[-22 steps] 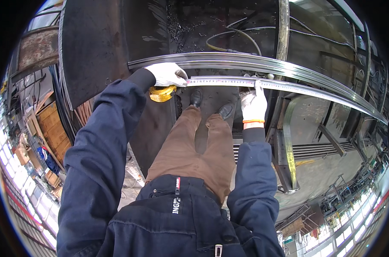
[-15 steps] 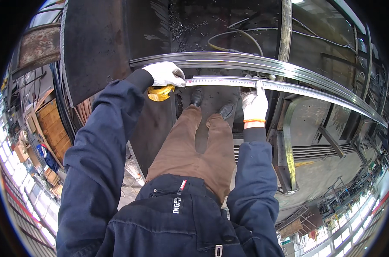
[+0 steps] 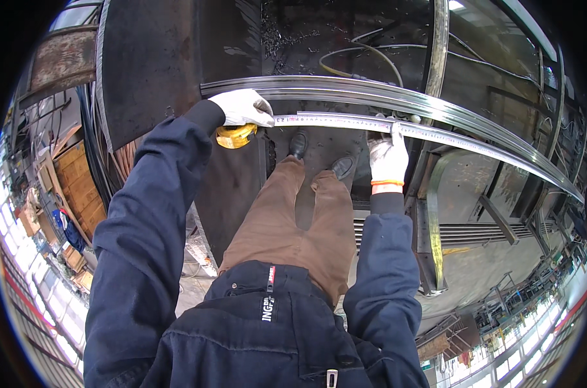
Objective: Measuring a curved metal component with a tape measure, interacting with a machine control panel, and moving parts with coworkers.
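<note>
A: Item one, the left hand (image 3: pixel 243 107)?

B: White work glove, closed over the end of the long shiny curved steel rail (image 3: pixel 397 98). Just below the palm sits the round yellow tape-measure case (image 3: pixel 236 136), tucked against the hand; whether the fingers actually grip the case, I cannot tell.

A: Item two, the tape itself?

B: Pale steel measuring blade (image 3: pixel 345 120), drawn out from the left glove and running rightward along the rail's near edge, lying flat against it.

A: Item three, the right hand (image 3: pixel 388 155)?

B: White glove with an orange cuff band. Fingers mostly curled, forefinger raised and pressing the blade down onto the rail. It holds nothing else.

A: Surroundings?

B: Dark navy jacket sleeves, brown trousers and a pair of black shoes (image 3: pixel 319 155) standing on a dark steel floor plate (image 3: pixel 151 64). Black cables (image 3: pixel 358 58) loop beyond the rail. Grey steel frame members (image 3: pixel 435 220) stand at right.
</note>
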Available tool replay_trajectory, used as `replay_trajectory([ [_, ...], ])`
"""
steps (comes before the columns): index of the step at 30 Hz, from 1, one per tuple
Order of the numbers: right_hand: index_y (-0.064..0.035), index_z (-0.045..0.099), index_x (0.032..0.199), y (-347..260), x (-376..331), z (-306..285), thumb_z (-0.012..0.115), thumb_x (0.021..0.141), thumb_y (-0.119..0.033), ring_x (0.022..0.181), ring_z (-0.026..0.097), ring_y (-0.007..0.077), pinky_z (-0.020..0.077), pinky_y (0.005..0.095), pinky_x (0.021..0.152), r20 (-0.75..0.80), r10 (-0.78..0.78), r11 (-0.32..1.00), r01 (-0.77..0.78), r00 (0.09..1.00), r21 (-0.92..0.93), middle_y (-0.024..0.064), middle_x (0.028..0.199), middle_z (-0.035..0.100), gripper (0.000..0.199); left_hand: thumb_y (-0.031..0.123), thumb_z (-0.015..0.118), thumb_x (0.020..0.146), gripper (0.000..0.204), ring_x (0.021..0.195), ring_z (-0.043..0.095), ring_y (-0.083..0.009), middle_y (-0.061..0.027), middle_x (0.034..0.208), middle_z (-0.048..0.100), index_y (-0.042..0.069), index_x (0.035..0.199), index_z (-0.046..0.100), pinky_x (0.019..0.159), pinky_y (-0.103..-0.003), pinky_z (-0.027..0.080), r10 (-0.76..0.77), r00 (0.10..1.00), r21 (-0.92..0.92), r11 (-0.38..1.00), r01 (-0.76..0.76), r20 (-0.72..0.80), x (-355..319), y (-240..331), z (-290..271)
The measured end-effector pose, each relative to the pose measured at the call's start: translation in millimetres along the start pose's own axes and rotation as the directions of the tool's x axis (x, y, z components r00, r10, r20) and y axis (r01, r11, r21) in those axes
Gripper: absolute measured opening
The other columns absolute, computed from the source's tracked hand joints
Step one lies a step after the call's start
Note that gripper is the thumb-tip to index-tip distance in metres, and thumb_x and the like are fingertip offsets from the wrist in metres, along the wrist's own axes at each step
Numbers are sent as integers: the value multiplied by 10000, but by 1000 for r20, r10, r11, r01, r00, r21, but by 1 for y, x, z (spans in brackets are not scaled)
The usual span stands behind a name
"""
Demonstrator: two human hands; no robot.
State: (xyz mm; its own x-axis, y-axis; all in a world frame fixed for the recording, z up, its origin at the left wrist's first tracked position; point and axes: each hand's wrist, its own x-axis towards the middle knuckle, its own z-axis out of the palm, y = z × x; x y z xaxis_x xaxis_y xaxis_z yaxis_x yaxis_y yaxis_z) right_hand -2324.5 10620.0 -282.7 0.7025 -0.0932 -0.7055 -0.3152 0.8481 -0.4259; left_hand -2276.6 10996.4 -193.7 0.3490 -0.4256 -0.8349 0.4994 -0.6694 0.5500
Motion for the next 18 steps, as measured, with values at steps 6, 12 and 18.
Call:
replay_trajectory([
  [6,-9,630,1213,1,0,3,611,1015,-119,1200,617,344,467,547,1079,-16,-2,1000,1,1000,-15,186,1243,660,227,350,758,908,397,864,683,-163,-86,961,762,16,1123,755,830,-318,514,-4,1000,74,997,5,-13,2,-3,0],
  [12,-12,631,1207,1,-1,1,605,1016,-119,1195,620,341,465,540,1083,-8,3,1000,-3,1000,-5,184,1248,663,220,369,747,913,413,886,686,-176,-92,985,768,26,1141,756,849,-325,509,-18,1000,123,992,20,-17,-1,3,-1],
  [18,-15,635,1206,2,0,-2,602,1020,-129,1202,617,337,467,539,1079,5,7,1000,-7,1000,-6,180,1251,663,221,349,744,915,397,882,689,-170,-83,988,771,25,1143,756,850,-322,512,-25,1000,111,993,27,-16,2,1,0],
])
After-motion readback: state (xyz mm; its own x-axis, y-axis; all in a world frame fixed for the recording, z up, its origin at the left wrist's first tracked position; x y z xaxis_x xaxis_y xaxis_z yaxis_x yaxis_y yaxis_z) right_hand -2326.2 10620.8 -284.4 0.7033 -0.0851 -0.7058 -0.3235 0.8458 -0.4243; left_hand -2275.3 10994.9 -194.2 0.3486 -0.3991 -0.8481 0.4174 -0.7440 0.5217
